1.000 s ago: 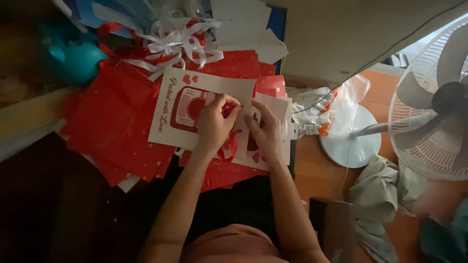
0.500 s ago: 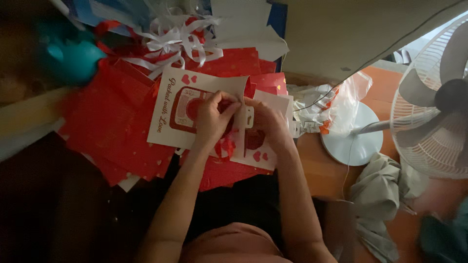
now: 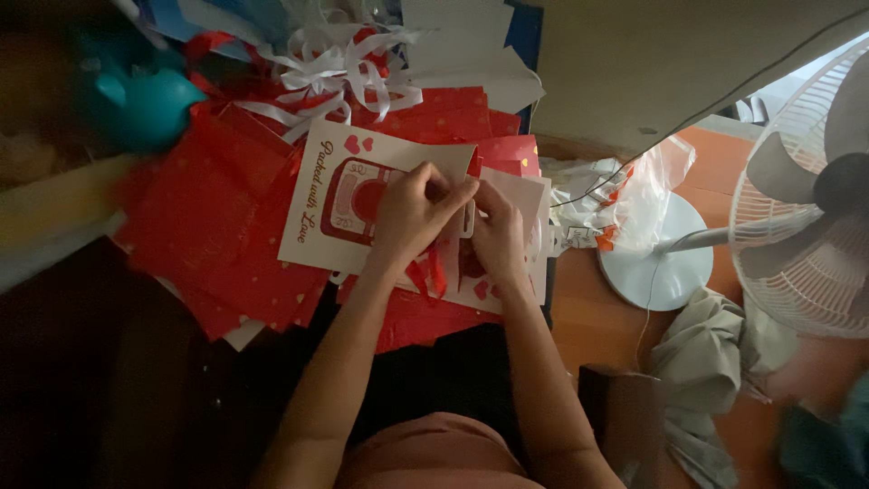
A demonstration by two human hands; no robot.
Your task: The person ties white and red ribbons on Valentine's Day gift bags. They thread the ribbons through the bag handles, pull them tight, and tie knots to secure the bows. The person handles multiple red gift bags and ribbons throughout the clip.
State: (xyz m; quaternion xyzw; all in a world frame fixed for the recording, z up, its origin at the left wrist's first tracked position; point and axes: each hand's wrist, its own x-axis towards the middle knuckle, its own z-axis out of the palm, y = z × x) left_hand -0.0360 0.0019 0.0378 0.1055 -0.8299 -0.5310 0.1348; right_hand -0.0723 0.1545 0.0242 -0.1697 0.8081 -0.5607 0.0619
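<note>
Fingers of my left hand and right hand pinch a red ribbon against the flat white heart-printed card, atop glossy red bags crowding every edge.

A white pedestal fan is standing on the orange-brown floor. Beside its round base, crumpled grey-green cloth is lying. Beyond the fan, a pale wall is catching dim light.
</note>
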